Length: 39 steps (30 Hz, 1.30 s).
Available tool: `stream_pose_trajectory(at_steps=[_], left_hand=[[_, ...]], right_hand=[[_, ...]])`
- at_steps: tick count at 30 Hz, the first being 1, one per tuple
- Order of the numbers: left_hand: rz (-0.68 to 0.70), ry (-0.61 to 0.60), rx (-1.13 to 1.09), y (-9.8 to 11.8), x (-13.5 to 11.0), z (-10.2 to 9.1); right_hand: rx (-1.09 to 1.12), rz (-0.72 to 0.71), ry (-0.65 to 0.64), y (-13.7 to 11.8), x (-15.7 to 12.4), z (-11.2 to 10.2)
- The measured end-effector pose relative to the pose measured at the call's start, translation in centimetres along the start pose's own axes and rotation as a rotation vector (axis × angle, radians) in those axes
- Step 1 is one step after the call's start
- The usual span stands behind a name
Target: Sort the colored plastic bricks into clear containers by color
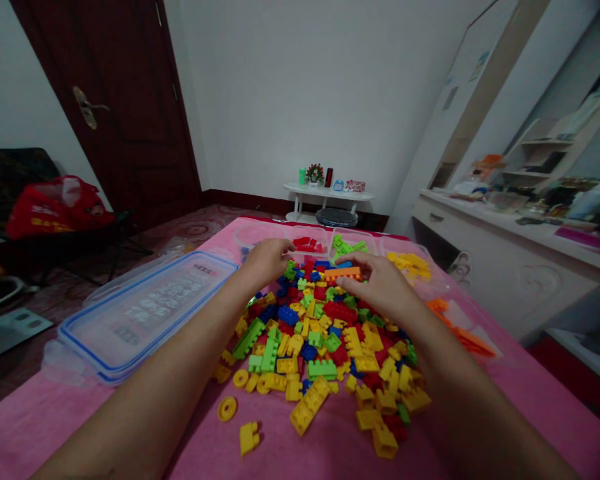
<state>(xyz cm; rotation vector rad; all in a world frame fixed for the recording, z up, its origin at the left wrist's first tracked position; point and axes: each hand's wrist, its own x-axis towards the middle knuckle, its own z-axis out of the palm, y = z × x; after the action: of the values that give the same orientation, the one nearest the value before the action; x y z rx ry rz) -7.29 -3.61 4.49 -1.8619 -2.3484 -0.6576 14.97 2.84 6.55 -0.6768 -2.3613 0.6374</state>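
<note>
Long orange brick (342,274) sits toward far side of brick heap (325,327); right hand (383,279) at its right end, thumb and fingers seemingly pinching it. Left hand (269,259) over heap's far left, fingers curled; from where I stand, can't tell if they grip anything. Long orange brick looks light, stiff, probably hard plastic: slightly slick, unlikely to crack. Best hold: squarely across long sides, near middle.
</note>
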Motion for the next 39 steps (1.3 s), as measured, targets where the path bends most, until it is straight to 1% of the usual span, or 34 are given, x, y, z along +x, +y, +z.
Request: stream_pose_trajectory(at_steps=[2,4,6,7,8,10,14,16,17,19,23,25,29,32,35,39], left_hand=[[0.015,-0.068,0.100,-1.0,0.1,1.5],[0.065,-0.173,0.146,-1.6,0.0,2.7],[0.117,-0.255,0.149,-1.8,-0.2,3.4],[0.139,-0.273,0.138,-1.8,-0.2,3.5],[0.155,-0.275,0.122,-1.8,-0.3,3.5],[0.141,-0.228,0.078,-1.8,-0.1,2.9],[0.039,-0.110,-0.052,-1.8,0.3,1.3],[0.000,-0.066,-0.051,-2.0,0.3,1.0],[-0.012,-0.059,-0.021,-2.2,0.3,1.0],[-0.027,-0.089,0.063,-2.3,0.2,1.4],[-0.029,-0.266,0.186,-2.1,-0.3,2.3],[-0.027,-0.282,0.238,-1.8,-0.5,2.4],[-0.061,-0.269,0.285,-1.2,-0.8,2.3],[-0.106,-0.286,0.298,-0.8,-0.8,2.0],[-0.149,-0.295,0.313,-0.6,-0.9,1.7],[-0.137,-0.284,0.357,-0.3,-1.1,1.6]], right_hand=[[-0.038,0.015,-0.014,0.3,0.0,-0.1],[-0.058,0.012,-0.007,0.5,0.1,-0.2],[-0.065,-0.002,0.000,0.5,0.1,-0.1],[-0.064,-0.009,0.001,0.5,0.1,-0.1],[-0.063,-0.012,0.001,0.6,0.1,0.0],[-0.064,-0.006,0.001,0.6,0.2,0.1],[-0.078,0.028,0.060,0.6,0.1,0.1],[-0.092,0.053,0.086,0.6,0.1,0.1],[-0.099,0.060,0.080,0.6,0.0,0.0],[-0.101,0.056,0.026,0.6,-0.1,0.0],[-0.108,0.023,-0.121,0.6,-0.3,0.1],[-0.129,0.032,-0.155,0.6,-0.3,0.2],[-0.170,0.063,-0.201,0.3,-0.3,0.3],[-0.168,0.033,-0.193,0.1,-0.3,0.4],[-0.162,0.033,-0.139,0.2,-0.3,0.5],[-0.175,0.073,-0.112,0.4,-0.2,0.4]])
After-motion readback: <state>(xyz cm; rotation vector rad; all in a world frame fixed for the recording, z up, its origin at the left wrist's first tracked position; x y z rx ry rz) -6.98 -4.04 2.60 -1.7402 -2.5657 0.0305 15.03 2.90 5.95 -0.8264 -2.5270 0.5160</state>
